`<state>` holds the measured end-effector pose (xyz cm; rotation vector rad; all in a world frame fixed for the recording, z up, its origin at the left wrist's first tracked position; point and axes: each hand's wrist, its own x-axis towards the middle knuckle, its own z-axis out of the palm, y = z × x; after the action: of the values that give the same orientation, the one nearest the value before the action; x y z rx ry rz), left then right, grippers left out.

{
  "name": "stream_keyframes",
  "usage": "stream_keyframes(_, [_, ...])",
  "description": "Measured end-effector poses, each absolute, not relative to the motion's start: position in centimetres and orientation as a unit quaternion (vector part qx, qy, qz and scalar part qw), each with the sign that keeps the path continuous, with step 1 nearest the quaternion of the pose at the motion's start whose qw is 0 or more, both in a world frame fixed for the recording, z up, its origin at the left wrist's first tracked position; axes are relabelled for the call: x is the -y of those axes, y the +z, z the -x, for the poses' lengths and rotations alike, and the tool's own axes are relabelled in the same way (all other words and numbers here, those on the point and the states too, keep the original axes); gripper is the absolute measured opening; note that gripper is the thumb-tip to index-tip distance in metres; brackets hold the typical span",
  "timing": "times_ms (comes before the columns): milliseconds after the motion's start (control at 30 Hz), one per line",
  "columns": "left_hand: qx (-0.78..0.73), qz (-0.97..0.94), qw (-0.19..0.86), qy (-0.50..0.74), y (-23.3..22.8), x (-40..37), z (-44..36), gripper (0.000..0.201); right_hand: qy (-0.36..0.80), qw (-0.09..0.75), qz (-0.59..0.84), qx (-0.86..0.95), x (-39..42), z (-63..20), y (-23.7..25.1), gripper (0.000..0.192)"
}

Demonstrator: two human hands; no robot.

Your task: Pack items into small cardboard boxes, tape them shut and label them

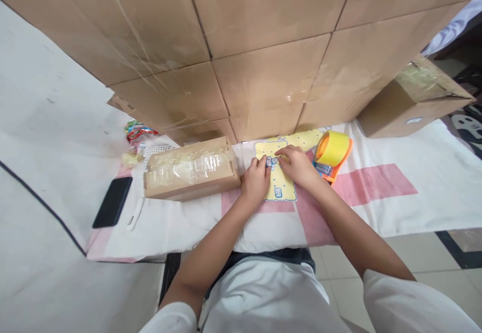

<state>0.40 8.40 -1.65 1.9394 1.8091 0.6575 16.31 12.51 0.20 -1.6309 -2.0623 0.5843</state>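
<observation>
Lying at the left of the frame, a black phone (112, 202) rests on a bench (444, 172) spread with pink-and-white cloth. Just right of it, a white handle (136, 215) shows below a white perforated item (158, 148), with bright-coloured wrappers (139, 131) behind. Left of centre sits a long carton (190, 170), its top covered in shiny clear tape. At the centre, a yellow sheet (278, 180) with blue edging lies flat on the bench under both hands of a person in a white top (263, 293). The left hand (256, 182) bends its fingers at a small blue-and-white patch (268, 162) on the sheet; the right hand (297, 167) meets it from the other side, fingertips close by. Each grip is narrow, but whether either pinches anything cannot be told. Right of centre, a roll of yellow tape (336, 147) sits in an orange dispenser (344, 167). Stacked cardboard boxes (267, 82) fill the top of the frame; another box (395, 107) stands at upper right.
</observation>
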Motion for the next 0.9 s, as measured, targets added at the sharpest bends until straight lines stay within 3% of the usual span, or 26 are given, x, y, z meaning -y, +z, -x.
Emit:
stream_keyframes(267, [-0.600, -0.639, 0.277, 0.392, -2.4, -9.0, 0.0, 0.015, 0.282, 0.261, 0.555, 0.737, -12.4, -16.0, 1.0, 0.019])
stream_keyframes(467, [-0.585, -0.549, 0.353, 0.482, -1.9, -8.6, -0.1, 0.024, 0.402, 0.296, 0.482, 0.720, -12.0, -15.7, 1.9, 0.020])
stream_keyframes(733, [-0.522, -0.467, 0.462, 0.544, -0.6, -8.3, 0.0, 0.033, 0.464, 0.342, 0.397, 0.714, -11.6, -15.4, 1.9, 0.025])
stream_keyframes(900, [-0.544, -0.479, 0.381, 0.575, -0.6, -7.8, 0.2, 0.019, 0.450, 0.347, 0.394, 0.723, -11.4, -15.4, 1.9, 0.024])
